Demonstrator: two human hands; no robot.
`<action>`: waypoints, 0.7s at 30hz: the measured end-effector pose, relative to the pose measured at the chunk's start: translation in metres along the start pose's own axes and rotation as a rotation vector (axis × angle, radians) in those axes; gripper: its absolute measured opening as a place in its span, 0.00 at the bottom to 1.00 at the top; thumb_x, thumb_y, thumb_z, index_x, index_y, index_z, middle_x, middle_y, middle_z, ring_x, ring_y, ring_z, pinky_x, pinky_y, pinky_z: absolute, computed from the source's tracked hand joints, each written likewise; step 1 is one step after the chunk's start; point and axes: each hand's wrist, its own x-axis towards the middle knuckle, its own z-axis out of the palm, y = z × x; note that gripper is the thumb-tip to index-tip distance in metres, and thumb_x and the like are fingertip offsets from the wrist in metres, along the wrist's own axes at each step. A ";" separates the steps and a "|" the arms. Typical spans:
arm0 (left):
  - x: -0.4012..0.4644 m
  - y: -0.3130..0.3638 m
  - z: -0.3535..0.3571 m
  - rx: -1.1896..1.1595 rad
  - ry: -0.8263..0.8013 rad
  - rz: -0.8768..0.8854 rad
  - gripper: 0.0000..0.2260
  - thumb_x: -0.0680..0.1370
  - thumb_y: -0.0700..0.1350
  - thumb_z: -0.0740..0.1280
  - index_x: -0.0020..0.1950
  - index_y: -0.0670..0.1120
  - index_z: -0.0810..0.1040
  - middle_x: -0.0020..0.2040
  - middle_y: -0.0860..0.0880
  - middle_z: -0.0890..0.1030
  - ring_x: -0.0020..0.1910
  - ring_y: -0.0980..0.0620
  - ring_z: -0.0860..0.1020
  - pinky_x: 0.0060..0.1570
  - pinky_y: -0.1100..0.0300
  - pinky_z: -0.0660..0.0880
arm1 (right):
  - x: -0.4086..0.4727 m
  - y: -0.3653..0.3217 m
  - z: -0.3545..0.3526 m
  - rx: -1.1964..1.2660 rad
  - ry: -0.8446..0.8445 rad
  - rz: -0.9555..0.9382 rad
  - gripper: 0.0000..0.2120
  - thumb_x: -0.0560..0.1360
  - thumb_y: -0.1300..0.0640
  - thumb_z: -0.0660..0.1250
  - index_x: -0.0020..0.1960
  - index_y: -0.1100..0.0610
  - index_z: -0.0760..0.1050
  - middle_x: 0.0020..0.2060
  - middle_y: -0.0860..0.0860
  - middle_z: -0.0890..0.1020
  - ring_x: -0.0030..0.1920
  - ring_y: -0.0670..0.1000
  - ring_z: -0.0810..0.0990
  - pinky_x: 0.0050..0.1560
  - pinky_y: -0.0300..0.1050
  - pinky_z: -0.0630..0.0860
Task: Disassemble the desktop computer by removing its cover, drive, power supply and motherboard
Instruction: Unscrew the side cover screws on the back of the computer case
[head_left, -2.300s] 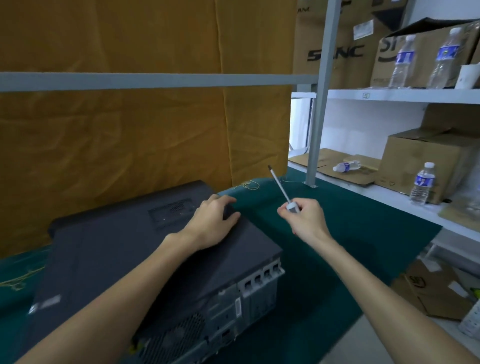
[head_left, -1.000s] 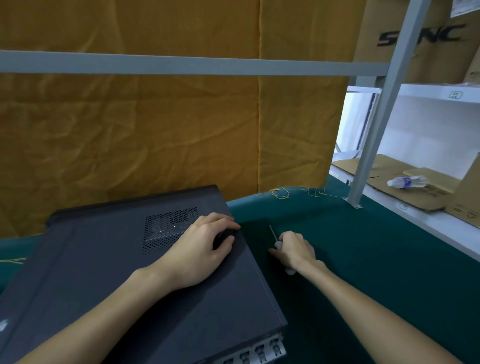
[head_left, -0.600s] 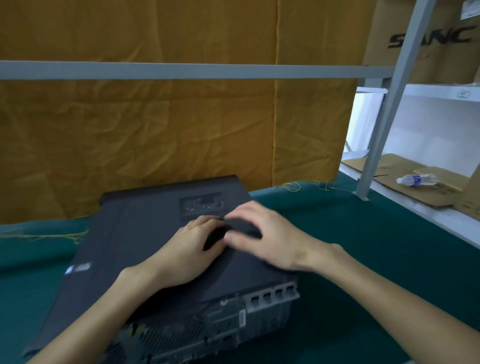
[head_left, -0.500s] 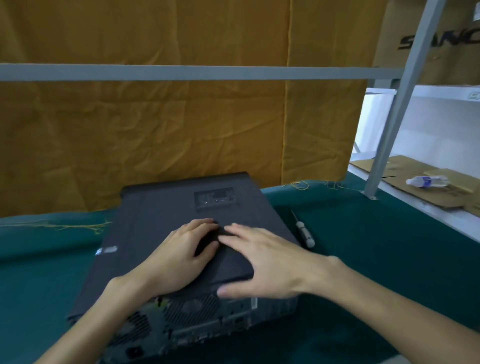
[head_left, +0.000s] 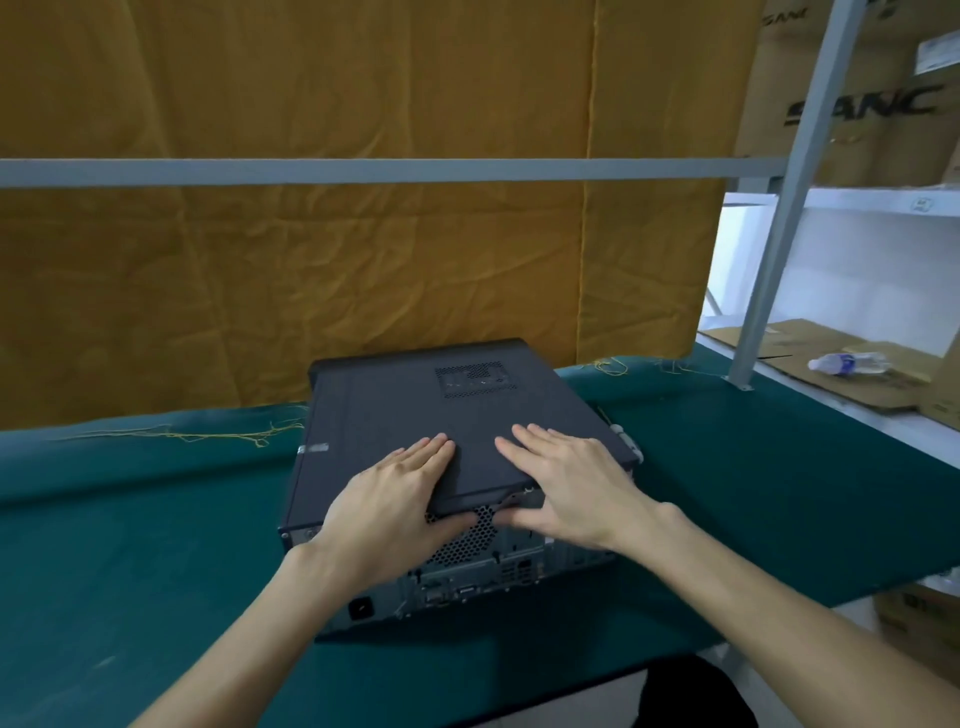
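- The desktop computer (head_left: 457, 467) lies flat on the green-covered desk (head_left: 753, 483), rear ports facing the person.
- Left hand (head_left: 395, 504) and right hand (head_left: 566, 488) press flat on its cover (head_left: 415, 410), fingers straight, thumbs hooked under the rear lip.
- Cover removal appears under way; sliding it free likely comes next.
- A screwdriver (head_left: 626, 441) peeks out beside the case.

Your right hand (head_left: 571, 488) no longer holds the screwdriver (head_left: 623, 439); it now lies on the green cloth (head_left: 156, 545) just beside the computer (head_left: 457, 478). Both hands now rest flat on the cover (head_left: 415, 415), your left hand (head_left: 395, 499) with straight fingers, thumbs at its rear edge.
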 end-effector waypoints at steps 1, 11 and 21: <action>-0.002 0.003 0.000 0.019 0.029 -0.004 0.40 0.75 0.73 0.60 0.81 0.52 0.61 0.80 0.55 0.63 0.78 0.56 0.62 0.74 0.62 0.59 | -0.002 -0.003 0.000 -0.004 0.030 0.008 0.44 0.74 0.26 0.59 0.80 0.53 0.62 0.78 0.57 0.65 0.78 0.56 0.66 0.76 0.50 0.63; -0.004 0.017 -0.011 0.221 0.060 0.044 0.41 0.75 0.73 0.56 0.72 0.42 0.76 0.71 0.46 0.77 0.68 0.49 0.78 0.65 0.55 0.76 | -0.007 -0.007 -0.011 -0.081 0.014 -0.024 0.49 0.72 0.21 0.44 0.81 0.54 0.61 0.77 0.58 0.67 0.77 0.57 0.67 0.72 0.53 0.69; -0.002 0.015 -0.014 0.354 0.147 0.156 0.36 0.79 0.68 0.51 0.58 0.40 0.84 0.55 0.45 0.86 0.52 0.48 0.85 0.48 0.56 0.83 | -0.005 0.003 -0.015 -0.353 0.265 -0.249 0.34 0.81 0.35 0.51 0.61 0.61 0.81 0.47 0.55 0.86 0.43 0.53 0.86 0.29 0.45 0.77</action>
